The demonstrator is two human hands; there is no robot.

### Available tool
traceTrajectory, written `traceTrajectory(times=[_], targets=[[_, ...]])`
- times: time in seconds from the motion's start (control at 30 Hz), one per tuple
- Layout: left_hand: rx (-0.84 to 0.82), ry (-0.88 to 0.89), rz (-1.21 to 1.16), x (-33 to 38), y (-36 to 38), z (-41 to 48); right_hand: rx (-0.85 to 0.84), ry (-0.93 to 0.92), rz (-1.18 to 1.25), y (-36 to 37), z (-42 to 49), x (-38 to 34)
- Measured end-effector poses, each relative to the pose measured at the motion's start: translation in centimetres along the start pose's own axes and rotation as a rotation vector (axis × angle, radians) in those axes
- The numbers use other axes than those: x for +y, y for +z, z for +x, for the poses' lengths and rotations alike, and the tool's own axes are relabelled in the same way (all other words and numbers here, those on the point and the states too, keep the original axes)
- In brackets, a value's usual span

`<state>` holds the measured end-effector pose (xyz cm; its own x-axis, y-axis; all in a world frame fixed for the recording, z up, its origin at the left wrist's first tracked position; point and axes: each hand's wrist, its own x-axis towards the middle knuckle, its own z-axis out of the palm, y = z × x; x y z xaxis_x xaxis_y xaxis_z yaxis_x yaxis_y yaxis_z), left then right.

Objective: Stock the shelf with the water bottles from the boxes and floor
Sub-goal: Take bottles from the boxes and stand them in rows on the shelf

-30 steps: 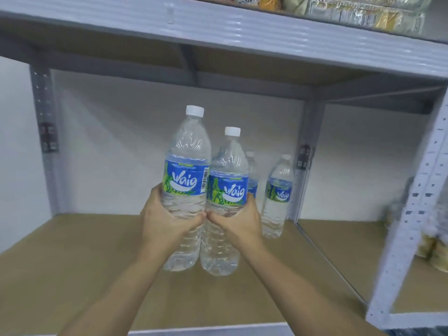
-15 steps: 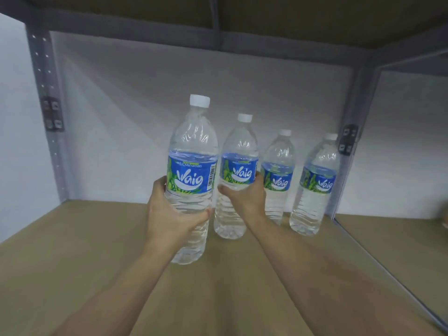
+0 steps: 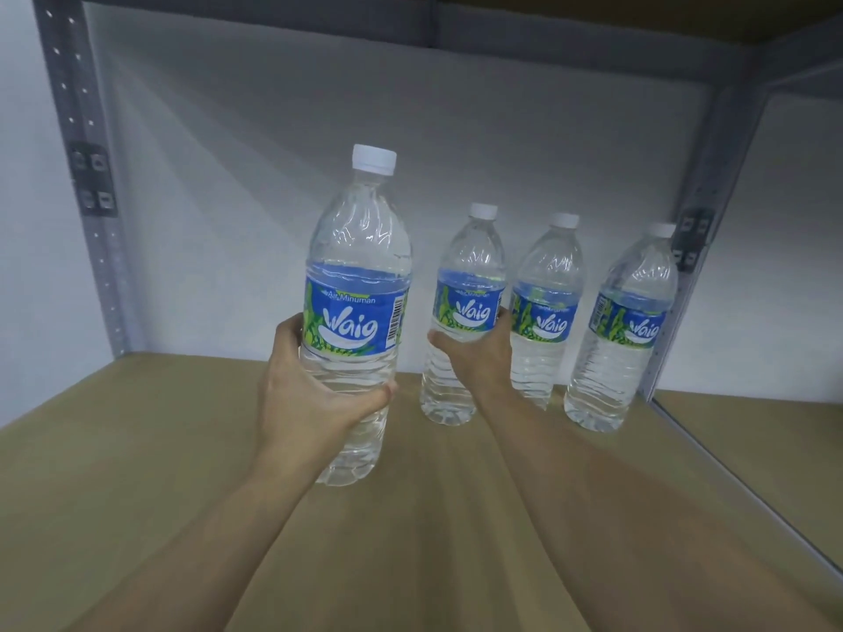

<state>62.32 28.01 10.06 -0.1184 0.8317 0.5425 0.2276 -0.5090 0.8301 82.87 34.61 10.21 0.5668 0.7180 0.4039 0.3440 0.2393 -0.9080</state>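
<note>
Both forearms reach forward into the shelf bay. The left hand [image 3: 319, 399] is curled round the lower body of the nearest water bottle [image 3: 356, 285], thumb across the front under the label and fingers wrapped round the left side. It holds the bottle upright and forward of the others. Whether the base touches the board cannot be told. The right hand [image 3: 479, 358] reaches further back and grips the second water bottle [image 3: 467, 266] at the bottom edge of its label, thumb in front and fingers curled round the right side. This bottle stands upright near the back of the bay.

There are four water bottles in all, each clear with a white cap and a blue and green "Waig" label. Two are in the hands. The third bottle [image 3: 547, 285] stands just beside the right hand's bottle, its lower left part hidden by the wrist. The fourth bottle [image 3: 627, 330] stands a little apart at the right end, close to the right upright [image 3: 711, 184]. The three rear bottles form a row along the back.

The shelf board [image 3: 137, 472] is plain light brown. Behind it is a white back wall [image 3: 273, 152]. A grey perforated left upright [image 3: 77, 152] with a bolted bracket frames the bay, and a grey crossbeam [image 3: 319, 25] runs overhead. To the right, past a metal rail, lies the board of the next bay [image 3: 766, 431].
</note>
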Motion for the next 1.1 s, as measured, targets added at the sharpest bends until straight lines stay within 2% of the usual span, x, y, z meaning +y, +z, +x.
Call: traceTrajectory(times=[0.3, 0.57, 0.63, 0.87, 1.1], targets=[[0.009, -0.023, 0.028, -0.3, 0.4, -0.4, -0.123, 0.023, 0.003, -0.6, -0.2, 0.7], [0.011, -0.049, -0.001, -0.6, 1.3, 0.1, -0.302, 0.168, -0.336, -3.0, -2.1, 1.5], [0.001, -0.054, -0.002, -0.6, 1.7, 0.3, -0.337, 0.133, -0.417, -3.9, -3.8, 1.8], [-0.002, -0.087, 0.005, -0.9, 3.6, 2.1, -0.514, -0.097, -0.983, -6.3, -10.3, 5.3], [0.024, -0.107, 0.049, -2.1, 5.5, 5.4, -0.475, -0.171, -1.017, -6.2, -11.0, 6.2]])
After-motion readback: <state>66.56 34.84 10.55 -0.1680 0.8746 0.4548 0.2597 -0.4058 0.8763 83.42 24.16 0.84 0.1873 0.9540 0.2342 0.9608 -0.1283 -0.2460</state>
